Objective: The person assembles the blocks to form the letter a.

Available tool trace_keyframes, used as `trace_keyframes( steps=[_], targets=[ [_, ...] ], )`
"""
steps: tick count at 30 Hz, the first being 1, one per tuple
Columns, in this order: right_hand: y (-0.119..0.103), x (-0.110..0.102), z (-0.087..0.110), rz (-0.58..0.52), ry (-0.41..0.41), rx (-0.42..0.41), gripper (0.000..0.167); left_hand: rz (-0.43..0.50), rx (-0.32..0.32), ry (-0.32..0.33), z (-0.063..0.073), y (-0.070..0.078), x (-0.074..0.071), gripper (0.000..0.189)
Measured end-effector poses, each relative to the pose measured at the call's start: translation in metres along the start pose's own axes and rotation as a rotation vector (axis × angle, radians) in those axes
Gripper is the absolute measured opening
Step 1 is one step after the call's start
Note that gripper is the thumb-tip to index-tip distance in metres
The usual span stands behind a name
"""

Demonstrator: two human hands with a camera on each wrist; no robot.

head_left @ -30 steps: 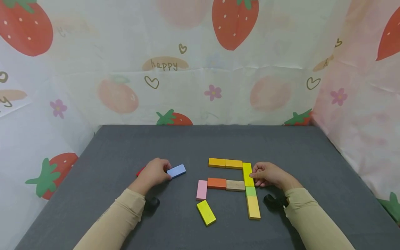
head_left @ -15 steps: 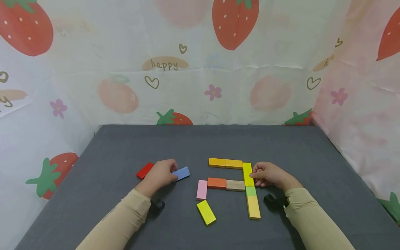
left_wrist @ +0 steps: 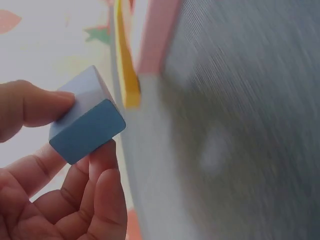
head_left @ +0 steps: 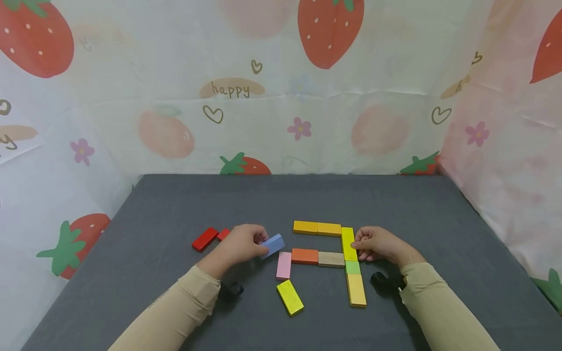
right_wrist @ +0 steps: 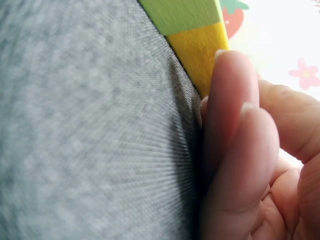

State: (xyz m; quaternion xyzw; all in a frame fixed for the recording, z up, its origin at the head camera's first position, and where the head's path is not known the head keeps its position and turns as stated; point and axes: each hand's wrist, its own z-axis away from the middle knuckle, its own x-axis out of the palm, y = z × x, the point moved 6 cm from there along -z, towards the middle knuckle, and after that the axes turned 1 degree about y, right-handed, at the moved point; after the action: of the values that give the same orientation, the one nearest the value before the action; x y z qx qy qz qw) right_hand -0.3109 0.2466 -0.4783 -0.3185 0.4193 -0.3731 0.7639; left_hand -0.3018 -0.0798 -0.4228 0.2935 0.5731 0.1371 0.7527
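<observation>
My left hand (head_left: 241, 243) pinches a light blue wooden block (head_left: 272, 246) between thumb and fingers. It is tilted, close to the upper left of the pink block (head_left: 283, 265). In the left wrist view the thumb presses one face of the blue block (left_wrist: 90, 127) and fingers support it from below. My right hand (head_left: 382, 244) is at the long yellow block (head_left: 347, 239), its thumb tip over the edge and its other fingers bent along the right side. In the right wrist view those fingers (right_wrist: 235, 150) lie against the yellow block (right_wrist: 197, 55), beside the green block (right_wrist: 187, 15).
Two amber blocks (head_left: 317, 228) extend left from the yellow one. Green (head_left: 352, 267) and tan blocks (head_left: 356, 290) continue below it. An orange block (head_left: 305, 256) and a plain wood block (head_left: 331, 260) form a middle row. Loose are a yellow-green block (head_left: 290, 298) and red blocks (head_left: 205, 239).
My left hand has moved right with the blue block, which is now more tilted and nearer the pink block. Red blocks behind the hand have come into view. My right hand has stayed put.
</observation>
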Motion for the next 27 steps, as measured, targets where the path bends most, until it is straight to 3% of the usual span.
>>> trace_keyframes(
  steps=[2, 7, 12, 20, 27],
  targets=[
    [0.0, 0.0, 0.0, -0.005, -0.002, 0.006, 0.02, 0.004, 0.013, -0.039, 0.002, 0.01, 0.003, 0.009],
    [-0.001, 0.0, 0.0, -0.008, -0.006, 0.002, 0.019, 0.002, 0.124, -0.137, 0.008, 0.035, 0.015, 0.01],
    [0.0, 0.0, 0.0, -0.009, -0.009, -0.006, 0.019, 0.058, 0.206, -0.246, 0.015, 0.054, 0.03, 0.009],
    [0.0, 0.0, 0.0, -0.003, -0.009, -0.014, 0.019, 0.062, 0.22, -0.351, 0.017, 0.071, 0.05, 0.007],
    [0.0, 0.0, -0.001, 0.009, 0.005, 0.002, 0.019, 0.055, 0.274, -0.439, 0.021, 0.084, 0.069, 0.009]
  ],
)
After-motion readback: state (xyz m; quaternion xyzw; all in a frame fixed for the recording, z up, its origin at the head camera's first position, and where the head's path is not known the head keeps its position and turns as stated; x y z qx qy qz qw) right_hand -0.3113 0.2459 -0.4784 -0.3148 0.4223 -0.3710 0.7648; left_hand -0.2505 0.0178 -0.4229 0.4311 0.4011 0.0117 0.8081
